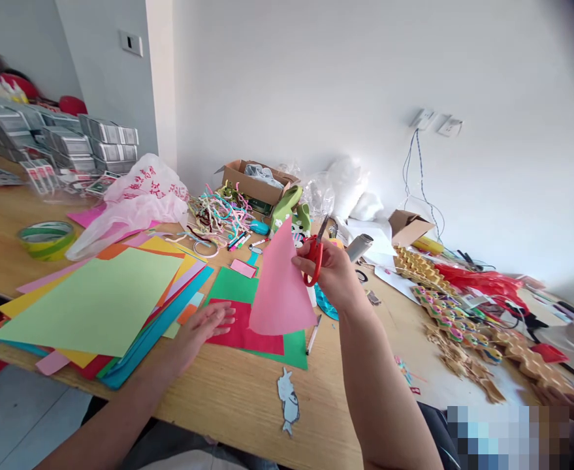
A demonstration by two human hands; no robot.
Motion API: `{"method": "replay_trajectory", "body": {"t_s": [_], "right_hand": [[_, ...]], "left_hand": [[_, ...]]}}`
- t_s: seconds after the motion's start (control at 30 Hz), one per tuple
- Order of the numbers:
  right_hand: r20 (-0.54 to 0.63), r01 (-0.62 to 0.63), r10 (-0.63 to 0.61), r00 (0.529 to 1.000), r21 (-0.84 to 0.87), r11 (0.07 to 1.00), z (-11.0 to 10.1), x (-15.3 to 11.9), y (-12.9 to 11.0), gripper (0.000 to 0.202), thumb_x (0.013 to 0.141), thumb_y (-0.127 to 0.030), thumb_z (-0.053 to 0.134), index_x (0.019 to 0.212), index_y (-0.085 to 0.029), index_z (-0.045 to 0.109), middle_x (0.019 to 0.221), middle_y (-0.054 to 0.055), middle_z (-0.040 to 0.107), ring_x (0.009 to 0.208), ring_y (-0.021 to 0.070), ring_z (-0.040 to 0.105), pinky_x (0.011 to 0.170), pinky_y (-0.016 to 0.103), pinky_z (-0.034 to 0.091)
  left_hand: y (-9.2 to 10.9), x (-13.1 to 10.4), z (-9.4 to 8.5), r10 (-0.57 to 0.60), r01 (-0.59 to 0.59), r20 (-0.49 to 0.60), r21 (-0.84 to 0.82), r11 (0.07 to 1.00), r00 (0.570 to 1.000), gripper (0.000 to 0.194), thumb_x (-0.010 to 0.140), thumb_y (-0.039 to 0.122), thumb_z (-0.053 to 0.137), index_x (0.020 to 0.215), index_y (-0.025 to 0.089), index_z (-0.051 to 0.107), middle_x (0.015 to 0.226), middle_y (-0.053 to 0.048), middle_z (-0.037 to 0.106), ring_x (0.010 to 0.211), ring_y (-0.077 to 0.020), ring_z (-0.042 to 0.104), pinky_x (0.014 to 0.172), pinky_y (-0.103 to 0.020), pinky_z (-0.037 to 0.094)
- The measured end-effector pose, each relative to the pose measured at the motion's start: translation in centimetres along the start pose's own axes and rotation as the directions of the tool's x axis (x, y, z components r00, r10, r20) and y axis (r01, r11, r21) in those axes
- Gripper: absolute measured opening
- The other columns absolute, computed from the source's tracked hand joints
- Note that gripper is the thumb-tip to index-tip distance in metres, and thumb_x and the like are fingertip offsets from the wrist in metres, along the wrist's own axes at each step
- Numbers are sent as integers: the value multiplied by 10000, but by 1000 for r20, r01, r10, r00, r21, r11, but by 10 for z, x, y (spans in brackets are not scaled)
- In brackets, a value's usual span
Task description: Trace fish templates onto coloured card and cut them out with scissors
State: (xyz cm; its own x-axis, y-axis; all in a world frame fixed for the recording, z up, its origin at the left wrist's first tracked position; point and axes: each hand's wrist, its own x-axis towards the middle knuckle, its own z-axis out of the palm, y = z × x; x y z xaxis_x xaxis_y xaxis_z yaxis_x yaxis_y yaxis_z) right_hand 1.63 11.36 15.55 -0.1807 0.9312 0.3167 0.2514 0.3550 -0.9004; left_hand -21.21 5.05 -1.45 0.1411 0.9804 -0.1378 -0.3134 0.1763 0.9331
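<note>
My right hand (pixel 333 274) is closed on a pair of scissors (pixel 315 261) with red handles, blades pointing up. The same hand pinches a pink sheet of paper (pixel 284 287), which hangs over the table. My left hand (pixel 203 329) is held low with its fingers spread and nothing in them. Just right of its fingertips lies a red sheet (pixel 240 333) on top of a green sheet (pixel 294 349). A light blue fish cut-out (pixel 288 401) with drawn lines rests near the table's front edge. A pen (pixel 313 334) lies beside the green sheet.
A stack of coloured paper (pixel 95 300) covers the left side. Yellow-green tape (pixel 46 239), a plastic bag (pixel 144 189), pipe cleaners (pixel 223 212) and a cardboard box (pixel 255 179) stand behind. Yellow folded paper strips (pixel 453 313) and a red plastic bag (pixel 482 284) lie at the right.
</note>
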Motion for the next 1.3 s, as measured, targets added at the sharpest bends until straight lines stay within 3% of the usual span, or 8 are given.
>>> {"method": "replay_trajectory", "body": {"t_s": [0.3,0.5,0.6,0.77,0.9,1.03,1.17,1.3], "right_hand": [[285,111,-67,956,-141,984,-4,-4,-20,195,749,-310,707,784,-199,550,700,-26,540,627,111,514,559,249,415],[470,293,-101,877,-355,888,-12,1,-29,41,804,-208,609,820,-194,574,796,5,596,711,128,538,635,259,423],[553,382,-90,828,-440,812,-9,3,-34,13,828,-188,558,824,-196,567,774,-1,589,693,125,519,630,256,397],[551,447,-126,825,-499,742,-1,4,-35,77,849,-147,526,793,-201,527,716,-17,565,610,106,480,584,250,360],[212,340,-269,939,-474,812,-11,0,-27,52,859,-221,580,853,-206,531,819,14,622,719,145,578,662,285,432],[-15,253,-269,963,-299,920,-31,-13,-14,159,816,-291,668,851,-207,538,900,35,656,867,192,633,752,334,486],[-47,44,-56,997,-228,973,-36,-34,17,223,793,-358,699,836,-199,548,889,51,677,818,190,643,721,333,500],[-1,-246,247,969,-99,964,-17,-60,63,355,750,-489,711,788,-197,514,793,53,670,735,198,641,667,338,509]], "left_hand": [[27,17,-2,238,-216,-149,150,965,960,609,712,469,736,1259,261,569,1406,-103,520,1332,-300,437,1067,-420,402],[77,31,-1,430,-408,-22,274,871,903,810,689,386,774,1407,275,416,1503,-100,395,1401,-286,323,1127,-436,295],[99,32,8,457,-456,74,310,834,887,922,630,328,820,1437,299,375,1421,-100,497,1303,-290,455,1044,-422,394],[111,32,26,202,-281,229,396,874,952,444,658,374,773,1058,189,714,856,-46,736,757,-249,668,637,-324,522],[91,36,30,195,-183,-29,235,955,980,338,646,378,780,884,143,738,794,-50,741,662,-221,661,550,-279,487],[61,37,28,64,-136,-336,-194,972,940,338,586,239,818,899,161,716,881,-64,742,729,-197,675,616,-273,522],[43,35,27,-232,8,-466,-434,901,854,195,662,99,726,830,195,699,842,-36,731,698,-170,668,593,-270,545],[45,35,33,-308,16,-460,-535,844,833,204,722,64,668,866,208,688,836,-27,734,702,-168,677,628,-285,569]]}}
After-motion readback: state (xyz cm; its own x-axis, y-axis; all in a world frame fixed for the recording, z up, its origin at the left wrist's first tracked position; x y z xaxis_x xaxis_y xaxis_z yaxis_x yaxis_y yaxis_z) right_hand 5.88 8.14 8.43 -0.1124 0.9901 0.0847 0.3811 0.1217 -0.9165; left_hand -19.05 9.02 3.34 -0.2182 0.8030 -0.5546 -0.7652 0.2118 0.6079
